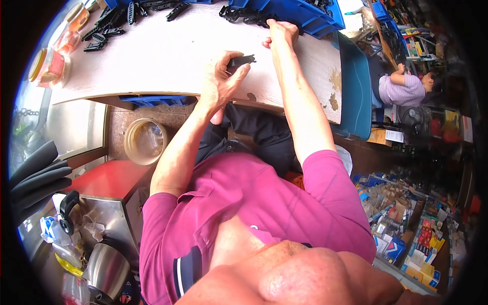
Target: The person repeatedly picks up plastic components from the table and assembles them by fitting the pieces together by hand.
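Note:
Over the pale worktable, my left hand is closed on a small black plastic part, its thumb and fingers on either side. The part's far end sticks out to the right; its exact kind does not show. Farther off and to the right, my right hand reaches to a row of loose black parts in front of a blue bin. Its fingers are curled in, and whatever they hold is hidden.
More black parts lie at the table's far left, near lidded jars. A teal bin stands off the right end. Below the table are a round bucket and a blue crate. Another person is at right.

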A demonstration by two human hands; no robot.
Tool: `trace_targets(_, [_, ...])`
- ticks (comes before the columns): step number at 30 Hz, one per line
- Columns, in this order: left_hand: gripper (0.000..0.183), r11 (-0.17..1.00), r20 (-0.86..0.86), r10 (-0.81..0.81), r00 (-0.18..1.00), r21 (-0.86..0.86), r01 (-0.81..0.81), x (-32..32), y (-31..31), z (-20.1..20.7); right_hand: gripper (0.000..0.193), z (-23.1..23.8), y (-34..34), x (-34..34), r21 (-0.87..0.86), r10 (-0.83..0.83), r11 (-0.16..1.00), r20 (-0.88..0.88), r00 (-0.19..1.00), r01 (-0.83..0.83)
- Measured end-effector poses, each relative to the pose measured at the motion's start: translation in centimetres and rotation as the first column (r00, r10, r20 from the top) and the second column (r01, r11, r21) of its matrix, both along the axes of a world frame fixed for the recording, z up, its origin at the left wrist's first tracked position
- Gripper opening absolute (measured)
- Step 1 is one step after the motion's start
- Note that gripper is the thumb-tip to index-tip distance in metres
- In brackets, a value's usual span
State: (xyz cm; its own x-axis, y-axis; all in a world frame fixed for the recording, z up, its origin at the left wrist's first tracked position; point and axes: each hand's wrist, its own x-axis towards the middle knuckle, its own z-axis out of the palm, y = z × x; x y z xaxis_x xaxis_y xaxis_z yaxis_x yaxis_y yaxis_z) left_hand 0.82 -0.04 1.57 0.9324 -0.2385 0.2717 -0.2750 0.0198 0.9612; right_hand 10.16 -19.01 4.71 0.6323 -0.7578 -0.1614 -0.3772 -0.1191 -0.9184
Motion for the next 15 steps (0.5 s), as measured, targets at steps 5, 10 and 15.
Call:
trace_targets(5, [0.03, 1.0, 0.03, 0.025, 0.999, -0.005, -0.024, 0.0, -0.1, -0.1, 0.02, -0.5, 0.1, 0.4, -0.047, -0.073, 0.996, -0.018, 0.997, 0.072])
trace_targets(10, [0.03, 1.0, -0.012, 0.011, 1.0, 0.021, -0.01, -0.1, -0.1, -0.1, 0.026, -0.9, -0.5, 0.1, 0.033, -0.032, 0.999, 0.006, 0.999, 0.032])
trace_targets(15, [0.03, 0.999, -0.025, 0.026, 0.999, -0.02, -0.027, 0.0, -0.3, -0.5, 0.017, -0.4, -1.1, -2.2, 0.213, 0.012, 0.977, -0.018, 1.0, -0.008])
